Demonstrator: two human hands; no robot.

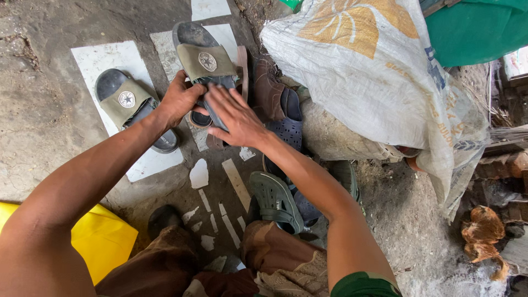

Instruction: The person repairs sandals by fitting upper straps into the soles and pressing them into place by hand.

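Observation:
My left hand grips the heel end of an olive-strapped slide sandal with a dark sole and a round badge. My right hand lies flat over the same end of that sandal, fingers spread. Its matching sandal rests to the left on a white tile. Under my hands a brown shoe and a dark blue perforated clog lie in a heap.
A large white woven sack with yellow print lies at the right over a stone. A dark green clog sits near my knees. Yellow sheet at bottom left. Broken white tile shards scatter the dirt floor.

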